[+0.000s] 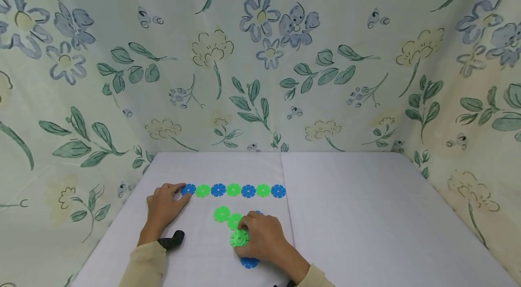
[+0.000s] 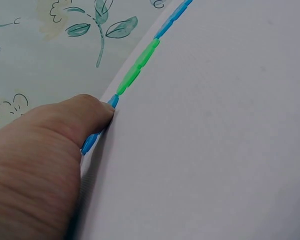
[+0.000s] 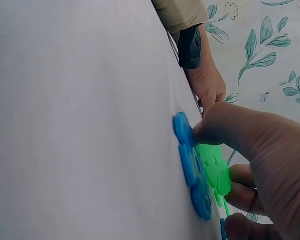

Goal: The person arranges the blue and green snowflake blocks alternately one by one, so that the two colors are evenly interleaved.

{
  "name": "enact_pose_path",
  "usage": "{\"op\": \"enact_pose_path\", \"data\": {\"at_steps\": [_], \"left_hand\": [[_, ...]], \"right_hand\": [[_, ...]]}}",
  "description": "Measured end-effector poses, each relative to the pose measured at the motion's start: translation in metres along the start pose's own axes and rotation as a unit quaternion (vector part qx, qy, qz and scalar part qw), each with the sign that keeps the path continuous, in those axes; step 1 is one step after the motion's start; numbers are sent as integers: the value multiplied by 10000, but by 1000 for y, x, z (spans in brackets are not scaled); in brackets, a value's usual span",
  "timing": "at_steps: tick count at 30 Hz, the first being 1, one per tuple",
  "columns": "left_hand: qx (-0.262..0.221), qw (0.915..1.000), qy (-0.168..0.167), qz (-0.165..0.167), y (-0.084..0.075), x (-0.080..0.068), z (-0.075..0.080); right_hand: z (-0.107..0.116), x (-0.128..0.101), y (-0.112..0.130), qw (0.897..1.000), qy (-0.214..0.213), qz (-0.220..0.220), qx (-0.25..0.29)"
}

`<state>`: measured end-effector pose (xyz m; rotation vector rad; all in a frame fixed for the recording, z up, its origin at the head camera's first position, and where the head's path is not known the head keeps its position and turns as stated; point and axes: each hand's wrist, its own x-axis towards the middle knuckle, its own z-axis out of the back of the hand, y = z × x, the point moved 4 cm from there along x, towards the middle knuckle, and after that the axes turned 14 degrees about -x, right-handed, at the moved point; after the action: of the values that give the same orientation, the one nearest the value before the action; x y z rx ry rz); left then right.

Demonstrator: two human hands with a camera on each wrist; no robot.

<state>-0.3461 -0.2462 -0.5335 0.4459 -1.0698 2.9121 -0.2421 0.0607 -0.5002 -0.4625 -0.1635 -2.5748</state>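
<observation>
The green disc [image 1: 239, 238] lies under the fingertips of the right hand [image 1: 264, 241], at the near part of the white table [image 1: 366, 214]. It is a flat plastic piece with notches around the edge. The fingers of this hand are curled over the disc and pinch it; in the right wrist view the thumb and fingers close around the same green disc [image 3: 215, 170], which stands a little above the table surface there. Directly beside the grip are more loose discs: two green ones [image 1: 227, 217] just beyond the fingers, a blue disc [image 1: 249, 262] partly hidden below the hand, and a small blue edge showing behind the knuckles.

Further back on the table there is a row of discs [image 1: 233, 190], blue and green in turn, seven pieces touching side by side. The left hand [image 1: 163, 208] rests flat on the table at the left end of this row. Its fingers are nearly straight and hold nothing; the thumb tip touches the first blue disc [image 1: 188, 189]. The left wrist view shows this thumb pressed against the blue disc [image 2: 97, 136].

Flowered cloth [image 1: 260, 52] hangs around the table.
</observation>
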Motion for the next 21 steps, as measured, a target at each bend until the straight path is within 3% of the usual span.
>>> {"op": "enact_pose_path", "data": {"at_steps": [9,21], "left_hand": [[6,10000,-51,-23,0,-1,1],[-32,9999,-80,-98,2,-1,0]], "right_hand": [[1,-1,0,9987,-343,166,-324],[11,2,-2,9987,-479,144,116]]}}
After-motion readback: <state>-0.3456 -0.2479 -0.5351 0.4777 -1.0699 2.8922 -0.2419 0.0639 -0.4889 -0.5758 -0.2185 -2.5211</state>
